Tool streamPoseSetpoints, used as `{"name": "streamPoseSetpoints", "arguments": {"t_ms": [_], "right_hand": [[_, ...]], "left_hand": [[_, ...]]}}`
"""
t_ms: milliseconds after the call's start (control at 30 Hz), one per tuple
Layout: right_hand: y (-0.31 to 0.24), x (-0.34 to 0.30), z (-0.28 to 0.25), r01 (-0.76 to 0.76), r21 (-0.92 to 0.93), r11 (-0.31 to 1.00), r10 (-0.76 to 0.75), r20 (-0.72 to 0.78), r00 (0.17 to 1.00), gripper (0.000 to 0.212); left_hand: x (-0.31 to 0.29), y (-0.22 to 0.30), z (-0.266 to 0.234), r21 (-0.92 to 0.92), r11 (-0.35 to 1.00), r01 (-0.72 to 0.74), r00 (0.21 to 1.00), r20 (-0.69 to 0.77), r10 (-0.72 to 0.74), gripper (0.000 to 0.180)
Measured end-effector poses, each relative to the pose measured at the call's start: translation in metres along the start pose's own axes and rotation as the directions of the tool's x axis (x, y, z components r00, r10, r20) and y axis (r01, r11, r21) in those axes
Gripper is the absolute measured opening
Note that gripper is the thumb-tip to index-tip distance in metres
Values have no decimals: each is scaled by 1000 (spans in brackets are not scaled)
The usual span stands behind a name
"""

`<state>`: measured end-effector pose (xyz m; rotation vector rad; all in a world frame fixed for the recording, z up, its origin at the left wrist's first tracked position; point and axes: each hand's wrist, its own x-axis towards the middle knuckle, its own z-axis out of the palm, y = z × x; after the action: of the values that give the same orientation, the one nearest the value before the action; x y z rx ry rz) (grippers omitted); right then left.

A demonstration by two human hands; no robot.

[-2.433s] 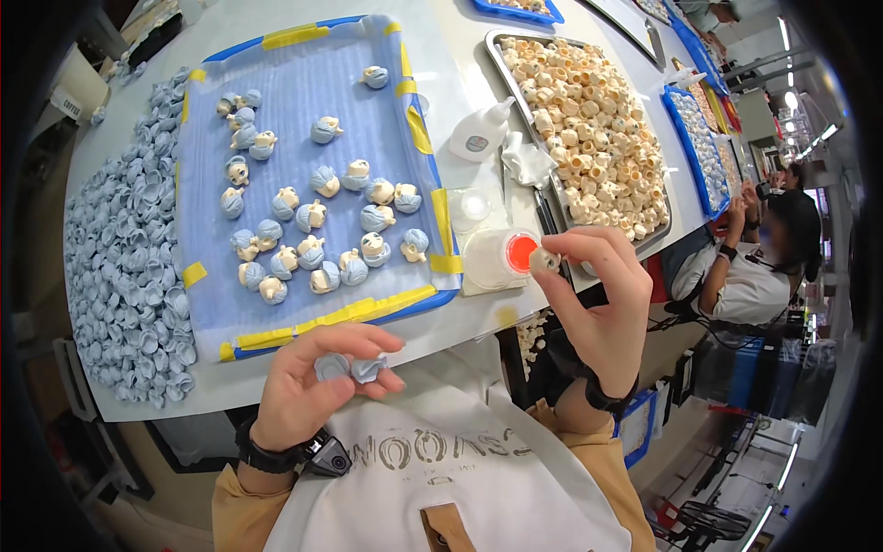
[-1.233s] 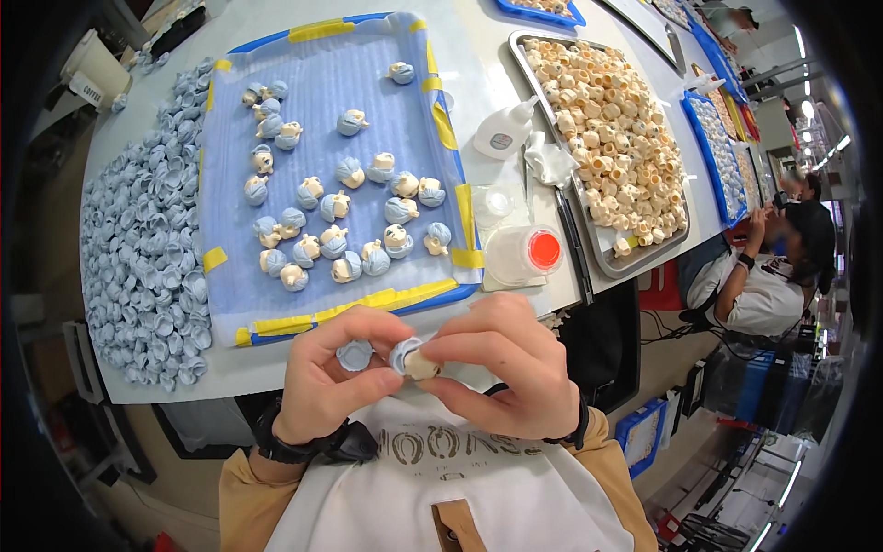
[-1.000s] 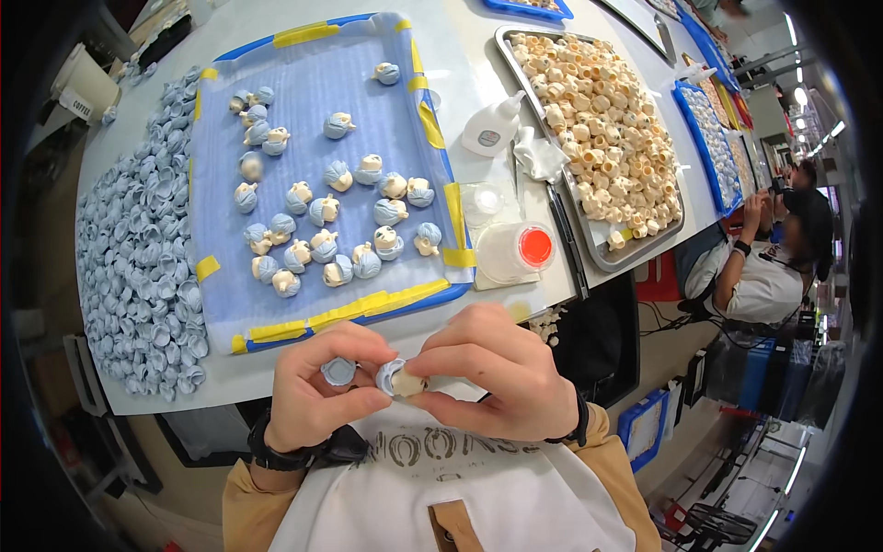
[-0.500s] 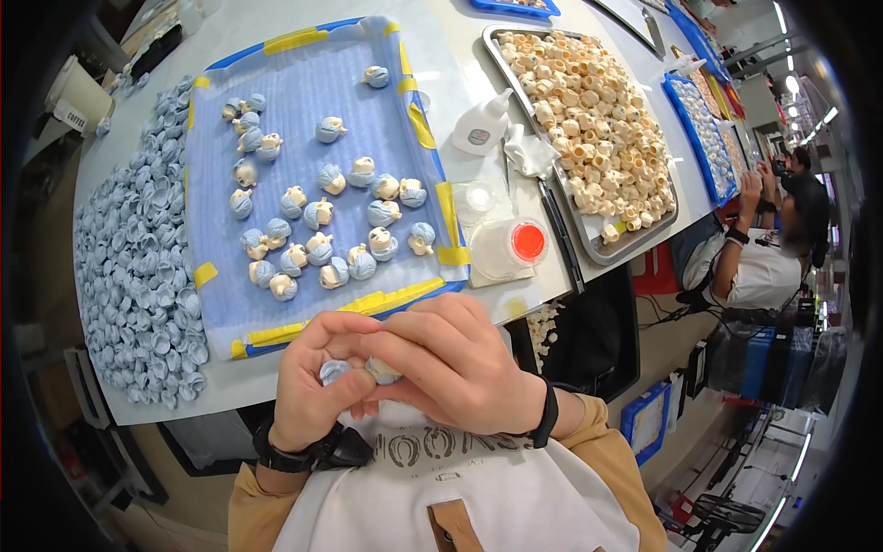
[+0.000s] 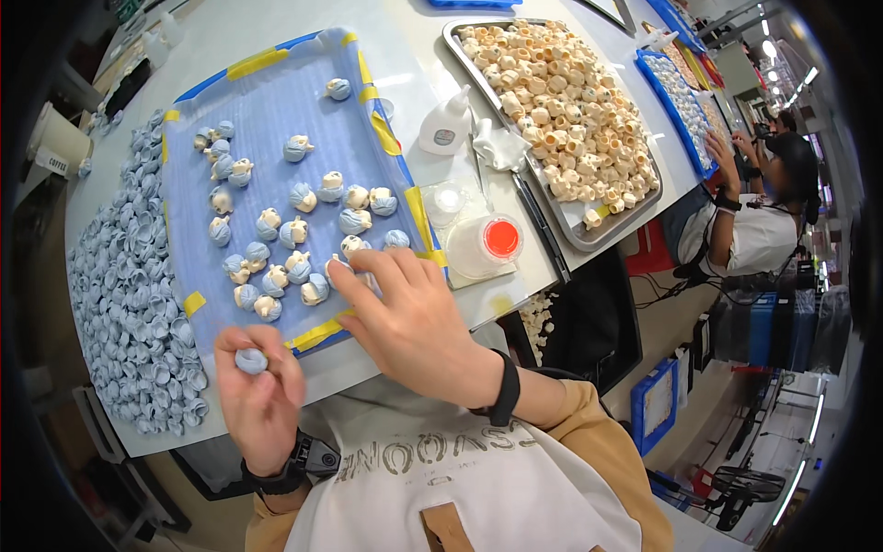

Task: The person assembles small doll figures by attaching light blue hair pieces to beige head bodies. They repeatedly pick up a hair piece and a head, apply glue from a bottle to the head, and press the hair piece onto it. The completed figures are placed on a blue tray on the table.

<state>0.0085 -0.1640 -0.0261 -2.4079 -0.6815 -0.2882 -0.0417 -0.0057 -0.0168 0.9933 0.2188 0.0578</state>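
Observation:
My left hand (image 5: pixel 258 400) is closed around a small pale-blue piece (image 5: pixel 250 361), a rounded cap or shell, just off the tray's near edge. My right hand (image 5: pixel 414 317) reaches over the near right corner of the blue lined tray (image 5: pixel 303 101). Its thumb and index finger are spread apart, with no piece visible between them; the underside of the hand is hidden. By its fingertips lie small doll heads, cream with blue hair; one head (image 5: pixel 352 245) sits just beyond the knuckles, and another (image 5: pixel 396 238) is to its right. Several more heads (image 5: pixel 298 267) are scattered across the tray.
A heap of blue shells (image 5: pixel 138 313) covers the table's left side. To the right stand a white squeeze bottle (image 5: pixel 446 124), a red-topped jar (image 5: pixel 485 245), black tweezers (image 5: pixel 543 225) and a metal tray (image 5: pixel 589 241) of cream pieces. A co-worker (image 5: pixel 759 230) sits farther right.
My hands have parted: the left has moved down and left with the blue piece, the right forward over the tray. Before, both met above my lap around a cream-and-blue piece. The view has shifted slightly.

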Motion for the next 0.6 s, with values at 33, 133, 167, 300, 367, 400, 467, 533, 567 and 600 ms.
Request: {"name": "streamPoseSetpoints", "arguments": {"t_ms": [33,133,167,300,367,400,467,533,567,600], "right_hand": [[-2,-3,-8,30,43,999,-30,0,1000,39],[7,-19,-55,120,137,983,-119,-10,993,37],[18,-27,-76,140,140,980,-139,-21,990,34],[83,-40,-142,-518,-103,849,429,-438,790,13],[137,-53,-151,-567,-125,814,510,-312,801,20],[146,-55,-145,-545,-202,814,491,-261,831,21],[156,-56,-138,-482,-350,803,459,-153,875,23],[161,-56,-134,-482,-365,796,475,-117,872,23],[162,-57,-133,-494,-363,790,479,-138,867,23],[163,-57,-132,-504,-359,786,482,-157,862,22]], "left_hand": [[-3,5,-4,14,994,112,990,89,-112,36],[-4,1,-17,74,983,170,951,251,-183,38],[-4,0,-19,80,983,165,942,284,-181,40],[-4,0,-9,227,965,129,947,259,-188,48],[-1,-1,-6,285,952,115,918,336,-211,41],[1,-1,-5,315,943,105,903,368,-223,37],[3,0,-2,383,905,187,836,422,-351,37],[4,1,-2,397,877,273,762,467,-449,41],[4,1,-1,401,873,278,762,461,-455,43],[3,0,-1,407,868,284,764,452,-461,44]]}}
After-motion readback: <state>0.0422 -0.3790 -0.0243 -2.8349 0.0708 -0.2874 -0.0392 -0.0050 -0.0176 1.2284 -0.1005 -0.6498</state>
